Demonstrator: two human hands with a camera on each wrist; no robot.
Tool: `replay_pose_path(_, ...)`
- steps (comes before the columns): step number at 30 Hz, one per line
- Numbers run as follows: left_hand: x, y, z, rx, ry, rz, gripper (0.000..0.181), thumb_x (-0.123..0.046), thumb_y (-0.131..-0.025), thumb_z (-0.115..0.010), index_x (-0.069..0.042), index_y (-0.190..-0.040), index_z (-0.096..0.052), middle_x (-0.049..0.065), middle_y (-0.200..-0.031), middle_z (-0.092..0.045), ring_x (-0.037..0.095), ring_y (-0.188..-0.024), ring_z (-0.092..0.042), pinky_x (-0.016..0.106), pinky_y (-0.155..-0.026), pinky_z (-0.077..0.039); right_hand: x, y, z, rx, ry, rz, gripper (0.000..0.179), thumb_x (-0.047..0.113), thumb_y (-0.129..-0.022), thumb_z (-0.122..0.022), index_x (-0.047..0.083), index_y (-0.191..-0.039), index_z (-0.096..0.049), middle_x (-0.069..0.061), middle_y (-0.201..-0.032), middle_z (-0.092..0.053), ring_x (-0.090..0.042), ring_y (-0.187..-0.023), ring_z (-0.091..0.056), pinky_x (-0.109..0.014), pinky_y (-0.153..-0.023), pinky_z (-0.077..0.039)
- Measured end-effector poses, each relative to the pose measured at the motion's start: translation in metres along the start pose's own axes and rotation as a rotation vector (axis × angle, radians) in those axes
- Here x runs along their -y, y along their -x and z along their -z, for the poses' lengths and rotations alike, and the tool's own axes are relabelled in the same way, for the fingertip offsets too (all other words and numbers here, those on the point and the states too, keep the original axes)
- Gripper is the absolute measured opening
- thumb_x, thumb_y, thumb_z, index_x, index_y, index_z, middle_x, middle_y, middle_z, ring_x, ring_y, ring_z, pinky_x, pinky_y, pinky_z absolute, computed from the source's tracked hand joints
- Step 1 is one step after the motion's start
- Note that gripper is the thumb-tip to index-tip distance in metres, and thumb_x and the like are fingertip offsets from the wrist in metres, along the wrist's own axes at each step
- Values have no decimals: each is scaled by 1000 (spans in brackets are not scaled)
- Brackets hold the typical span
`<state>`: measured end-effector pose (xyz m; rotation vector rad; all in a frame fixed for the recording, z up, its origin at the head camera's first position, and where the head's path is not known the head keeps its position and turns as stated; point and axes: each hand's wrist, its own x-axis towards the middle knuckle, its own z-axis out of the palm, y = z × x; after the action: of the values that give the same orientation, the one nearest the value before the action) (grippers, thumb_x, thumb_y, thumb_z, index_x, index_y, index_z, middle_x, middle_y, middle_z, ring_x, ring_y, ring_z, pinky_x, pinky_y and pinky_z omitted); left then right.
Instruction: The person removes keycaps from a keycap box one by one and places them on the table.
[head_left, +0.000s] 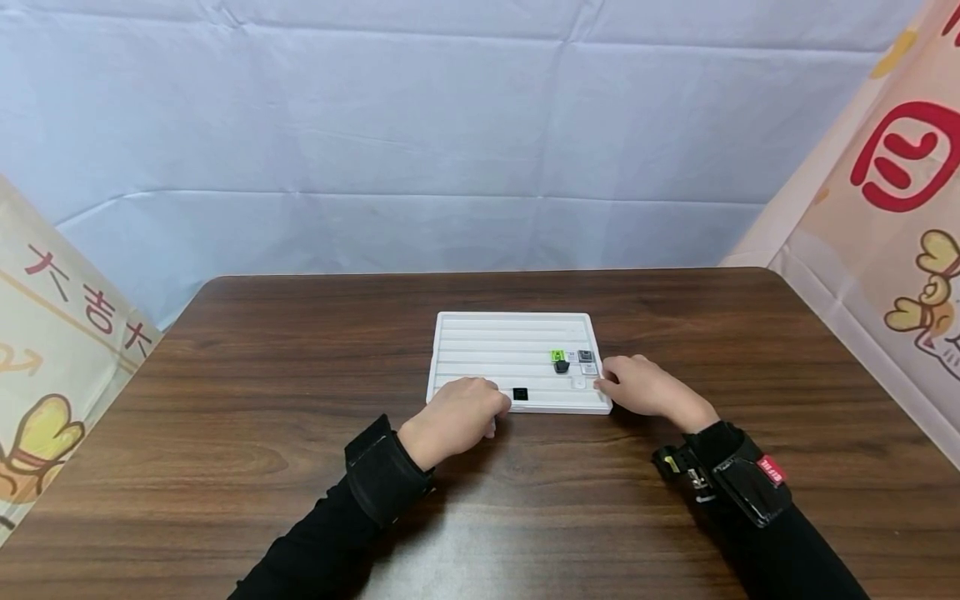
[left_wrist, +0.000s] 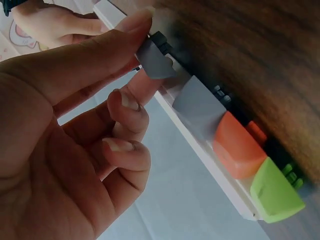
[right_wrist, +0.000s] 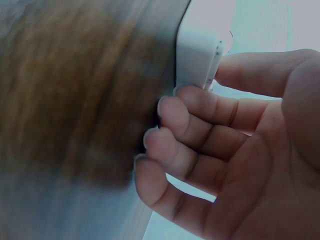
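Pale cloth (head_left: 412, 125) hangs behind, brown table (head_left: 300, 358) below. Left to right: left hand (head_left: 461, 414), lower centre of the head view, pinches a grey cap (left_wrist: 155, 61) at the near edge of the white tray (head_left: 491, 335), mid-frame (orange cap (left_wrist: 237, 147), lime cap (left_wrist: 277, 192) lined up close by, left wrist view). Then black cap (head_left: 520, 394); right hand (head_left: 645, 387), right of centre, grips the tray's right edge, thumb and fingers curled.

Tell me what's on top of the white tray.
The head view shows a green piece, a dark piece, a black square and several pale pieces on the white tray. In that view the left hand covers its near-left part, so anything beneath is hidden.
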<state>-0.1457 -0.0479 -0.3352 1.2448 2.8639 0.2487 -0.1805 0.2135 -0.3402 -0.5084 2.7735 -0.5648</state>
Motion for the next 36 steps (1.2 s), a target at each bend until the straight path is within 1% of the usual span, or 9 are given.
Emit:
replay_pose_path(4,1,1,2,18,-3,6,9,-8,-76,-73,-12,-83,-68,0,-82,-63,13,-76,-59,21,-62,-45,0,0,0,3,-5,0,23,12,-93,-51,6,-71,-47,-3,-61,-43,-14,-51,-38,-27,-51,-30)
replay_pose_path(9,3,5,9,24,-2,10,10,-12,-77,-73,-13,-84,-66,0,-78,-55,14,-71,-55,23,-60,-43,0,0,1,4,2,0,23,13,-93,-51,6,-71,-47,-3,-61,-43,-14,-51,-38,-27,-51,-30)
replay_pose_path(12,5,6,11,26,16,2,11,-11,-77,-74,-13,-85,-66,0,-77,-52,14,-68,-53,23,-59,-42,0,0,1,0,8,5,23,12,-93,-51,6,-71,-47,-3,-61,-43,-14,-51,-38,-27,-52,-30)
replay_pose_path(16,6,6,11,30,32,-7,10,-9,-78,-73,-14,-85,-68,0,-77,-52,14,-68,-53,24,-59,-42,1,0,1,2,7,4,23,12,-93,-51,6,-71,-47,-3,-61,-43,-14,-51,-38,-27,-52,-30)
replay_pose_path(21,5,5,9,37,18,12,8,-10,-81,-70,-14,-87,-70,1,-80,-54,15,-71,-55,24,-60,-43,1,2,1,6,4,-1,24,12,-93,-50,7,-70,-46,-3,-61,-41,-14,-51,-37,-27,-52,-29)
replay_pose_path(26,6,5,9,27,9,19,9,-8,-81,-69,-14,-88,-71,2,-81,-56,15,-73,-56,24,-62,-45,1,1,0,-3,7,4,24,12,-93,-51,6,-70,-46,-3,-61,-41,-14,-52,-38,-27,-52,-30)
replay_pose_path(31,8,5,9,4,-9,14,8,-8,-81,-69,-14,-86,-71,2,-80,-56,15,-73,-56,24,-60,-45,0,0,0,-14,17,11,24,12,-92,-52,6,-70,-46,-2,-61,-42,-14,-52,-38,-27,-52,-30)
replay_pose_path(36,10,6,9,7,-21,23,12,-3,-81,-66,-13,-87,-70,2,-80,-56,16,-73,-56,25,-60,-44,0,0,0,-13,16,11,22,12,-92,-52,6,-71,-48,-3,-62,-43,-14,-52,-39,-27,-52,-31)
